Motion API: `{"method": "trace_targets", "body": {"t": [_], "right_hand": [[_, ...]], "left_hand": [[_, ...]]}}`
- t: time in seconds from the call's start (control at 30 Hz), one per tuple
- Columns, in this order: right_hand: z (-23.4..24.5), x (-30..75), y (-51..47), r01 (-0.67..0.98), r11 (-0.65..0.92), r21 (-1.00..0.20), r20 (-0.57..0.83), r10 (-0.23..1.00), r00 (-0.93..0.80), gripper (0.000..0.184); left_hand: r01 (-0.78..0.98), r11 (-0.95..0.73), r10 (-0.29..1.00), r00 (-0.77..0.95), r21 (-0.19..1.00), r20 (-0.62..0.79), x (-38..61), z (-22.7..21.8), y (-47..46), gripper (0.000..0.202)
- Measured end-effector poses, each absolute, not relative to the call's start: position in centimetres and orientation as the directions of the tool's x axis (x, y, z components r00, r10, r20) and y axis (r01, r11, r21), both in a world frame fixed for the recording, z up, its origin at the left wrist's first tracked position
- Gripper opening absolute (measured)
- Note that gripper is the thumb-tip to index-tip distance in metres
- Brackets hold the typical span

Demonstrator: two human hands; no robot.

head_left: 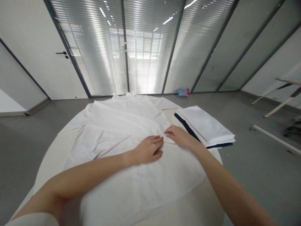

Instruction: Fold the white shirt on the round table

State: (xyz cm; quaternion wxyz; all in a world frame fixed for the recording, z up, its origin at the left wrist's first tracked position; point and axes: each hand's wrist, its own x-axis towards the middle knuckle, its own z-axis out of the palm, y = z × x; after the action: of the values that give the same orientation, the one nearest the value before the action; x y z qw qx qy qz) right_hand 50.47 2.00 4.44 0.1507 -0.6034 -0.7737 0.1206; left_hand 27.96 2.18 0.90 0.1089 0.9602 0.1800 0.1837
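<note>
A white long-sleeved shirt [117, 122] lies spread over the round table, its collar end at the far side. One sleeve is laid slantwise across the body, with its end bunched in wrinkles near both hands. My left hand [150, 150] rests on the cloth, fingers stretched to the right and lying fairly flat. Just beside it, my right hand [180, 135] has its fingers curled at the sleeve end, pinching the fabric there. The right fingertips are partly hidden by the hand and cloth.
A folded stack of white and dark clothes [207, 124] sits at the table's right edge. The pale round table [48, 160] shows its rim at left. A blue and red bundle [183, 92] lies on the floor by the glass wall. Table legs [279, 106] stand at right.
</note>
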Motion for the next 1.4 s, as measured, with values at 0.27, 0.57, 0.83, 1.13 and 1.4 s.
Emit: {"method": "trace_targets", "body": {"t": [0.27,0.57,0.83,1.13,1.4], "right_hand": [[2.4,51.4,2.3,0.864,0.311,-0.396,0.281,0.937,-0.209,0.029],[2.4,50.8,2.3,0.874,0.331,-0.355,0.293,0.928,-0.232,0.039],[-0.2,50.1,3.2,0.861,0.362,-0.359,0.198,0.93,-0.308,0.048],[3.9,51.6,0.8,0.781,0.353,-0.516,0.059,0.924,-0.379,0.061],[4.8,52.7,0.7,0.751,0.215,-0.624,-0.068,0.943,-0.327,0.043]], "left_hand": [[0.288,-0.921,0.37,0.857,0.263,0.358,27.9,0.5,2.1,0.044],[0.36,-0.797,0.577,0.691,0.485,0.436,28.1,2.1,8.3,0.026],[0.391,-0.878,0.454,0.862,0.277,0.224,27.8,0.6,10.9,0.072],[0.439,-0.878,0.469,0.869,0.192,0.159,27.7,0.2,10.5,0.079],[0.443,-0.875,0.475,0.863,0.195,0.171,27.6,0.1,10.4,0.073]]}}
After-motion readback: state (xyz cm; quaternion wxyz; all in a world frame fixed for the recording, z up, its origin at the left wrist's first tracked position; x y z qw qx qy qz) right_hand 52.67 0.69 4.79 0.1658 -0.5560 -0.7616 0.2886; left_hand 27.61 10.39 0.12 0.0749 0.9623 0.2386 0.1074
